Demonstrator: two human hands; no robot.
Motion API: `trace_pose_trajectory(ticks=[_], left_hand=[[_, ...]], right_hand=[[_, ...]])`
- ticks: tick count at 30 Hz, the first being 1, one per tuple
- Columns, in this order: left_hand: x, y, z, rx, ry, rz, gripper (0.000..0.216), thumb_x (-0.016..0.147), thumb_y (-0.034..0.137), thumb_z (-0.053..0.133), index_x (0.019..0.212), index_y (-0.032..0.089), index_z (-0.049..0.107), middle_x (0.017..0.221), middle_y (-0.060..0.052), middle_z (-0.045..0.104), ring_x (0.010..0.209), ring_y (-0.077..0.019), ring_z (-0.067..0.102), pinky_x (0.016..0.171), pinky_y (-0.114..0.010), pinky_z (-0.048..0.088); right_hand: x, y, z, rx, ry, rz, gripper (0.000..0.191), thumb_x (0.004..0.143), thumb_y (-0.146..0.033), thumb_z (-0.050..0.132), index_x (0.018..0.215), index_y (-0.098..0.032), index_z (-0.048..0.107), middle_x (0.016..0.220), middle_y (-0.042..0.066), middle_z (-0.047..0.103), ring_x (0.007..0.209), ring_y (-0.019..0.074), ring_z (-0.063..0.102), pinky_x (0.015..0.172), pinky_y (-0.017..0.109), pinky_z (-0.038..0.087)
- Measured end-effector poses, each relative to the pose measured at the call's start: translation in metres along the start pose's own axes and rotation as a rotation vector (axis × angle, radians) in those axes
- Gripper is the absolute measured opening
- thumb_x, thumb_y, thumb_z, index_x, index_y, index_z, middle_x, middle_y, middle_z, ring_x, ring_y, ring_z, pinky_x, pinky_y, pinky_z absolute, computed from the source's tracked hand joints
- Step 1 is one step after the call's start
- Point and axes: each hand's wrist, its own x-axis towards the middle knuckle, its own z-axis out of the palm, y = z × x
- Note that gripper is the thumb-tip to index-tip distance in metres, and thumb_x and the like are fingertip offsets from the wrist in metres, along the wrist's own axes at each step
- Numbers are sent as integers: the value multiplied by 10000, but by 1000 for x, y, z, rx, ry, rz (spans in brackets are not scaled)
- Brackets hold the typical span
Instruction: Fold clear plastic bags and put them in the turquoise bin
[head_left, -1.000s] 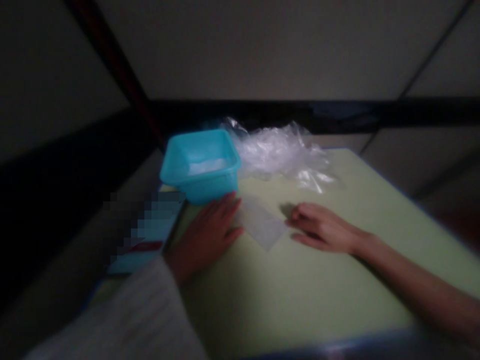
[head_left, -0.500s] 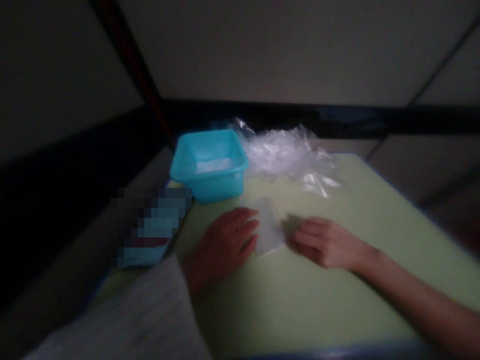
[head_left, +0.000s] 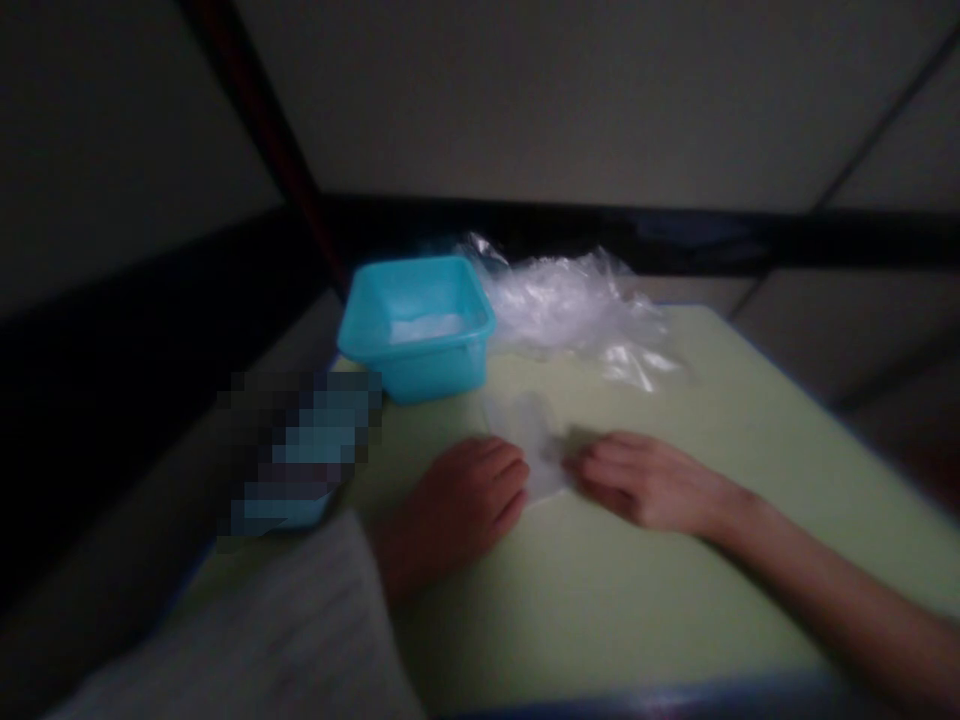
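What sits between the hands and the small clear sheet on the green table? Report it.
Nothing visible. The small clear sheet lies between the left hand and the right hand, with both hands' fingers at its edges. The teal tub and the crumpled plastic pile sit farther back, clear of both hands.

Glossy turquoise plastic tub (head_left: 416,325), crinkly clear shiny plastic film (head_left: 577,305) beside it, on a matt pale-green desk (head_left: 637,600).

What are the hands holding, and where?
A small clear plastic piece, at its near end: left hand on one side, right hand on the other. Gripped or just pressed, unclear.
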Motion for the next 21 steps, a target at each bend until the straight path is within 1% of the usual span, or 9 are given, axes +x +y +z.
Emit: trace_pose_trajectory(ticks=[4,7,9,12,16,17,19,21], left_hand=[[-1,1,-2,-4,-12,-12,110,828,190,524,902,145,592,917,-65,626,877,-216,559,819,-375,448],[-2,2,-4,4,-14,-12,112,824,199,526,906,152,586,931,-66,628,888,-219,561,829,-378,448],[-2,1,-5,11,-22,-2,114,831,205,521,914,157,583,945,-66,627,900,-219,561,840,-379,448],[-1,0,-7,24,-35,11,121,833,220,523,925,165,579,972,-70,623,922,-224,559,852,-380,447],[-1,-1,-10,52,-60,-16,148,815,235,554,938,156,573,1008,-88,615,948,-242,557,852,-394,451],[-1,-1,-10,58,-65,-18,156,813,239,556,943,155,572,1014,-91,614,952,-246,556,851,-399,451],[-1,-1,-10,65,-70,-16,171,808,247,560,951,155,570,1025,-97,614,958,-250,557,850,-402,453],[-1,-1,-9,59,-60,-10,204,796,270,576,961,150,568,1040,-104,614,969,-255,558,854,-402,453]], right_hand=[[-3,2,-1,61,0,53,218,959,-192,400,927,-137,608,798,36,647,706,157,538,639,296,430],[-2,2,-1,80,8,58,215,957,-207,410,954,-133,612,803,40,654,712,160,546,636,298,436],[1,0,-1,71,15,46,220,956,-193,406,946,-131,617,790,40,655,708,161,546,638,302,436],[4,-1,-1,49,9,3,229,948,-151,400,919,-126,626,835,48,666,722,161,554,666,310,443],[5,-1,1,16,-8,-49,214,924,-126,431,895,-105,642,851,58,672,747,174,577,677,321,474],[5,-1,1,12,-14,-58,216,922,-123,432,897,-97,644,886,67,677,780,178,589,703,324,488],[3,-1,3,9,-23,-79,227,924,-120,424,893,-91,646,1017,90,673,889,187,603,806,333,504],[1,-1,6,4,-9,-95,227,923,-124,427,871,-94,645,1136,110,642,1015,201,589,926,354,476]])
